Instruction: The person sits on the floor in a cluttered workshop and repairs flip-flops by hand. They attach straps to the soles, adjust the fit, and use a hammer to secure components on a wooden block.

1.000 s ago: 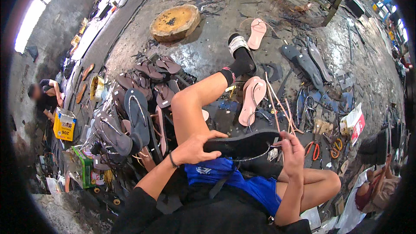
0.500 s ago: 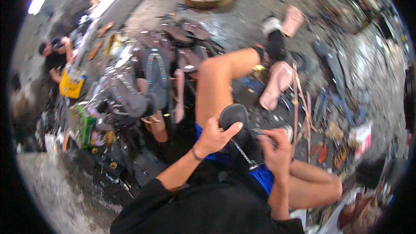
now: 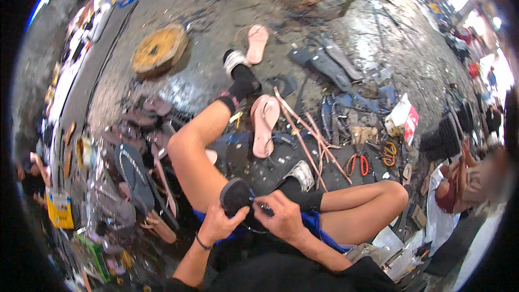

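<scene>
My left hand [image 3: 216,223] is closed around a black sandal [image 3: 235,194], its thumb lying on the sole and the rounded end pointing up. The sandal is above my lap, and its lower part is hidden by my hands. Right at the sandal's edge, my right hand [image 3: 280,217] is pinched on something small and dark, too hidden to name. Beyond my hands a pair of pink sandals [image 3: 265,124] lies stacked on the floor. Long pink strips [image 3: 305,135] are spread beside them.
Dark sandals [image 3: 132,176] are heaped on the left. Red-handled scissors [image 3: 357,165] and orange-handled scissors [image 3: 389,154] lie to the right. Farther off are a round wooden block [image 3: 159,50], another pink sandal [image 3: 258,43] and dark soles [image 3: 324,65]. Another person [image 3: 470,181] sits at the right.
The whole view has swung rightward, bringing the person at the right into sight. My right hand has come in closer against the sandal, which stays in my left hand.
</scene>
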Tool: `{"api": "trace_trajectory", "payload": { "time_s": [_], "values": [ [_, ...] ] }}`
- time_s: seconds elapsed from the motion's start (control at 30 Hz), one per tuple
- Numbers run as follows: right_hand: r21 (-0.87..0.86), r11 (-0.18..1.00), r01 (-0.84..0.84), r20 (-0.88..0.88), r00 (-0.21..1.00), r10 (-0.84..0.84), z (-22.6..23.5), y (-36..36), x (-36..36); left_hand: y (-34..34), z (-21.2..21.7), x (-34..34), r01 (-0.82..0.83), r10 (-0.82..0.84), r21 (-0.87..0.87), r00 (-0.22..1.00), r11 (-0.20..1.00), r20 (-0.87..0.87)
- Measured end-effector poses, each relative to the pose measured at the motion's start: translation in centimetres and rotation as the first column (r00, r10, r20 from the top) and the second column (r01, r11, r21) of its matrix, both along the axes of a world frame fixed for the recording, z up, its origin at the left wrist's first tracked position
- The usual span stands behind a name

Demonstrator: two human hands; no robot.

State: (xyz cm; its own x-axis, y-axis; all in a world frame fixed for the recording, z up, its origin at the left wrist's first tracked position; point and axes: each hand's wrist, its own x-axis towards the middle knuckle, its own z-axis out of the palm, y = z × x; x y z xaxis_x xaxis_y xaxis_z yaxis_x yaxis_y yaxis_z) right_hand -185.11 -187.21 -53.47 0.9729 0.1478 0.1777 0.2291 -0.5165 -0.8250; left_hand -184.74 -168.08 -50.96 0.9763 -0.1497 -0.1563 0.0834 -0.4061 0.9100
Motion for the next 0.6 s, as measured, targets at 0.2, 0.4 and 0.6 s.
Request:
{"api": "trace_trajectory", "payload": {
  "time_s": [0.2, 0.4, 0.6],
  "values": [
    [0.104, 0.994, 0.032, -0.088, 0.996, -0.023, -1.4, -0.9, 0.2, -0.7, 0.0, 0.3, 0.014, -0.02, -0.041, 0.99, 0.999, -0.139],
    [0.083, 0.996, 0.023, -0.075, 0.997, -0.017, -1.8, -0.8, 0.4, -0.8, -1.1, 0.7, 0.101, -0.105, -0.044, 0.987, 0.994, -0.124],
    [0.25, 0.964, -0.089, -0.251, 0.956, 0.154, -2.5, -2.5, 0.7, -0.9, -1.9, 0.6, 0.17, -0.171, 0.061, 0.985, 0.984, 0.006]
  ]
}}
